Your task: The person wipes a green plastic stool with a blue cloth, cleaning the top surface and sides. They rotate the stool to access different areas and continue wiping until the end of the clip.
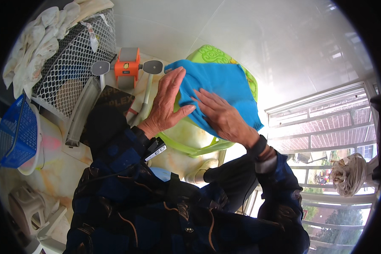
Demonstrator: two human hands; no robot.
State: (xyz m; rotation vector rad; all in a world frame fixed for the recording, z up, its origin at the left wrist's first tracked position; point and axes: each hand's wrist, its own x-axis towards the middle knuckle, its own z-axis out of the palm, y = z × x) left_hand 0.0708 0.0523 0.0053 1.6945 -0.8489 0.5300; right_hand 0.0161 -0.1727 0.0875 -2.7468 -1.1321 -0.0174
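Note:
A blue cloth (222, 82) is spread over a light green plastic stool or chair (206, 54) whose top has a raised scroll pattern. Its lower edge sags in loose folds. My left hand (168, 103) is at the cloth's left edge, fingers pointing up and thumb spread toward the right. On the cloth's lower middle, my right hand (220, 116) rests with fingers extended, slightly blurred. Neither hand has the fabric visibly pinched. Part of the green frame (193, 150) shows below the cloth; most of the top is hidden.
Left of the stool is an orange and grey wheeled device (127, 71) with grey pads. A white mesh basket (73, 63) draped with pale cloths stands behind a dark box (114, 98). Farther left are a blue plastic basket (17, 133) and a grey stool (27, 203). A barred window (330, 127) is right.

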